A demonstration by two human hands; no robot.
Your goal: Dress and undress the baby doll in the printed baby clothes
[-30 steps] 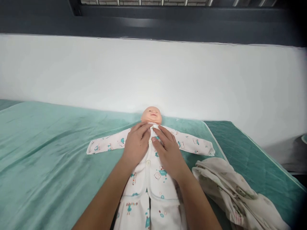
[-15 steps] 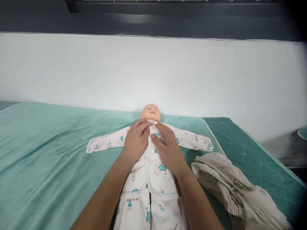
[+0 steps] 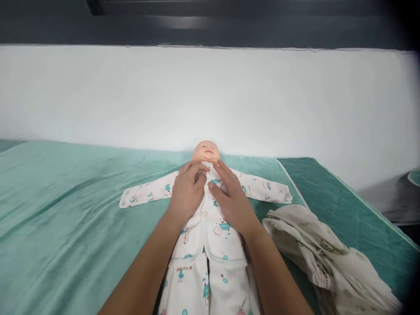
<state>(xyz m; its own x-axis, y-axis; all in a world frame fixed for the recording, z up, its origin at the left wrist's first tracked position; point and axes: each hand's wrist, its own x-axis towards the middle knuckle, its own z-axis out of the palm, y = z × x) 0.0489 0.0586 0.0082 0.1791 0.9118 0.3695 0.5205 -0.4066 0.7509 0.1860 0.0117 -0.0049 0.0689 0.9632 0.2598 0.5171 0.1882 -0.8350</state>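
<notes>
A baby doll [image 3: 206, 151] lies on its back, dressed in a white long-sleeved jacket [image 3: 205, 227] with teal and red prints. White trousers [image 3: 225, 284] of the same print cover its legs. My left hand [image 3: 187, 188] rests on the chest beside the collar, fingers bent, thumb a little apart from the index finger. Opposite it, my right hand [image 3: 231, 194] lies over the other front panel, index finger near the neckline and thumb spread by a button [image 3: 206, 187]. A lower button [image 3: 204, 214] shows below. The fingertips partly cover the collar fastening.
A light teal sheet [image 3: 82, 227] lies under the doll, with a darker quilted green cover [image 3: 331, 192] at the right. A crumpled pale printed cloth [image 3: 321, 249] lies beside my right forearm. Behind the doll's head rises a white wall [image 3: 210, 96], with a dark beam [image 3: 210, 26] above it.
My right index finger has moved up from the top of the jacket front towards the neckline, away from my left fingertips. The doll and clothes stay nearly in place; the view shifts slightly.
</notes>
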